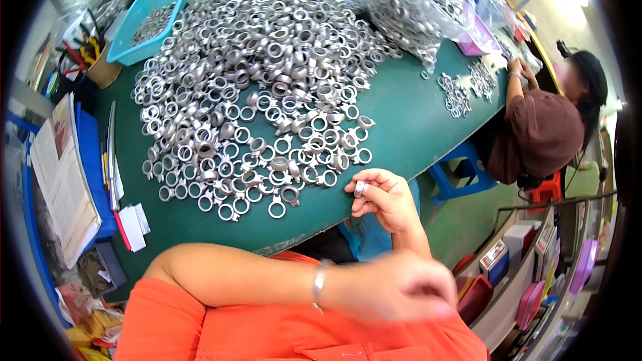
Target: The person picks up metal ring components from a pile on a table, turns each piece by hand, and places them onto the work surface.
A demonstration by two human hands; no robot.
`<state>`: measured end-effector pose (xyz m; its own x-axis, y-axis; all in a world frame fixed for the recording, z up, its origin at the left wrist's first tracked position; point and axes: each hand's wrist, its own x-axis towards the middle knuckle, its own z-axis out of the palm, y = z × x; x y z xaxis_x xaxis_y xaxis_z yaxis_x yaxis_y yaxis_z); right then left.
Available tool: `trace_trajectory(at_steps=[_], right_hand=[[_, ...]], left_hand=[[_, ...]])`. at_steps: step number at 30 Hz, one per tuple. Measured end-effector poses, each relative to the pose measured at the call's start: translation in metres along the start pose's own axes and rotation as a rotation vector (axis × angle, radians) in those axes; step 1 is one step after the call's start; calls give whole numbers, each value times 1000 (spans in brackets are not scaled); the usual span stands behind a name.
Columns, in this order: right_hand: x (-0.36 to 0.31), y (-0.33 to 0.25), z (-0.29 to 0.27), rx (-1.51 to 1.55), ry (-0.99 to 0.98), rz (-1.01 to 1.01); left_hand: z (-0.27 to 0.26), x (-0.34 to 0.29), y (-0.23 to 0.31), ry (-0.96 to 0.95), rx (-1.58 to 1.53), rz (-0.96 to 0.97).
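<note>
A small grey metal ring fitting [360, 188] is pinched between the thumb and fingers of my right hand [384, 200], just off the near edge of the green table [394, 117]. My left arm, with a silver bracelet [319, 285] at the wrist, reaches across my body to the right. Smeared by motion, my left hand [401, 287] hangs below the right one, and its curled fingers do not show clearly. A large heap of similar metal rings [267, 60] covers much of the table, with loose ones spread toward me.
A turquoise tray [179, 0] of small parts and a clear bag [414, 13] of rings flank the heap. At left stand a blue file holder [93, 167] and papers [134, 227]. A co-worker [542, 127] sits at right near a blue stool [461, 174]; shelved boxes [495, 261] stand lower right.
</note>
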<state>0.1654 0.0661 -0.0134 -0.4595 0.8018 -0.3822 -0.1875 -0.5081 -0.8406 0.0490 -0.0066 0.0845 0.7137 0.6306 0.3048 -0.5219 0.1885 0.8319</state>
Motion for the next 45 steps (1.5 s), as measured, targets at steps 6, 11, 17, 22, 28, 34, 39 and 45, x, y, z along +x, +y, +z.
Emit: trace_trajectory(at_steps=[6, 11, 17, 22, 28, 34, 39, 45], right_hand=[[-3, 2, 2, 19, 26, -26], [-4, 15, -1, 38, -52, -241], [-4, 21, 0, 3, -71, -354], [-5, 20, -2, 112, -74, -312], [-5, 22, -7, 131, -121, -331], [-6, 23, -6, 102, -139, -352], [-6, 25, -8, 90, -156, -370], [-5, 26, -7, 78, -157, -370]], left_hand=[[82, 30, 38, -682, -668, -329], [105, 34, 38, -799, -453, -127], [111, 37, 37, -829, -358, -38], [114, 41, 35, -839, -321, -2], [114, 44, 34, -856, -293, 32], [114, 46, 32, -859, -275, 56], [112, 47, 30, -859, -260, 67], [112, 49, 28, -859, -241, 85]])
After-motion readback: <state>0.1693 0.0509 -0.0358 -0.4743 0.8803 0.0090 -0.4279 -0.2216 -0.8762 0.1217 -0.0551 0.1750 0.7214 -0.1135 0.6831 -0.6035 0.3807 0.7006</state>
